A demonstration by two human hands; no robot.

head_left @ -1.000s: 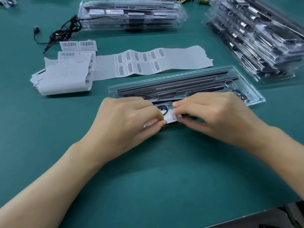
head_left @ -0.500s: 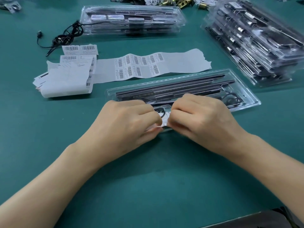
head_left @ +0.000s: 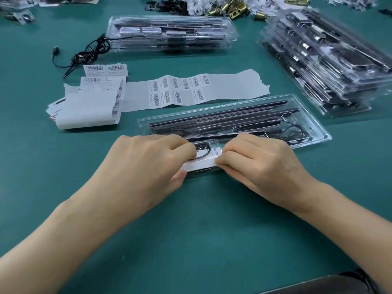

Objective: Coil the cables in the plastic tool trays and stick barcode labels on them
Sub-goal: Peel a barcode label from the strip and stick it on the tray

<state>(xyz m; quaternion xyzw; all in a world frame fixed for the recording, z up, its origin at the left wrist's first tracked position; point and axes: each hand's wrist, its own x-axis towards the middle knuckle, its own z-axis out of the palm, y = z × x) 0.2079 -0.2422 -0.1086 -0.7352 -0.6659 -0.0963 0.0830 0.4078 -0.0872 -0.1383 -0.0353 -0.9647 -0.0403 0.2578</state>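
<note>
A clear plastic tool tray [head_left: 229,106] with long black bars lies slanted in front of me. At its near edge a white label [head_left: 201,165] lies over a compartment holding a coiled black cable [head_left: 202,148]. My left hand [head_left: 148,164] pinches the label's left end, thumb under the tray edge. My right hand [head_left: 263,162] pinches its right end with curled fingers. A second black cable [head_left: 294,132] lies loosely coiled at the tray's right end. A long strip of barcode labels [head_left: 178,91] lies behind the tray.
A rolled pile of label backing [head_left: 89,109] sits left. One closed tray [head_left: 169,32] with a loose black cable [head_left: 91,52] lies at the back. A tall stack of filled trays [head_left: 326,60] stands at the right. Brass parts [head_left: 231,7] lie at the far edge.
Both hands have stayed on the label at the tray's near edge. They have drawn slightly apart, uncovering more of the label and the coiled cable under it.
</note>
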